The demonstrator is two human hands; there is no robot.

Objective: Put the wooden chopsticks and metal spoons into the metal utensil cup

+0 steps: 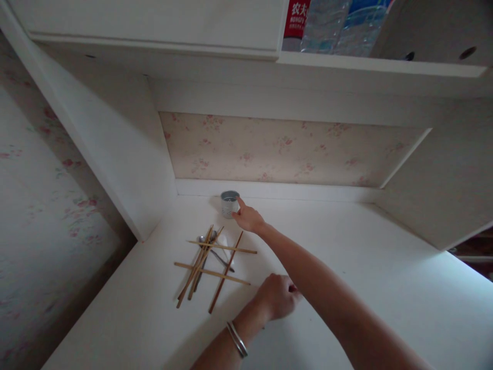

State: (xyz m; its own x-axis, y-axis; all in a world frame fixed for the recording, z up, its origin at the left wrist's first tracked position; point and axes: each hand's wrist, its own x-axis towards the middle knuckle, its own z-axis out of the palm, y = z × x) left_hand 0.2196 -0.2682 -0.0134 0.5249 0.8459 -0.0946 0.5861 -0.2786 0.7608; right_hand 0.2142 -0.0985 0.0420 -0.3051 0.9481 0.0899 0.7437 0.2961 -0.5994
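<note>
A small grey metal utensil holder (228,209) with a dotted pattern stands upright at the back of the white surface. My right hand (249,218) grips its right side, index finger at the rim and thumb lower down. Several wooden chopsticks (200,270) lie crossed in a loose pile in front of it. Among them are metal spoons (223,261) and a white spoon (224,241), partly covered. My left hand (276,297), a silver bracelet on its wrist, is curled closed near the pile, below my right forearm. Whatever its fingers hold is hidden.
The white desktop (346,246) is bounded by a left side panel (115,139) and a right panel (435,174). Overhead, a shelf (377,64) carries plastic bottles (325,25) and a red package (296,20). Flowered wallpaper (265,149) backs the niche.
</note>
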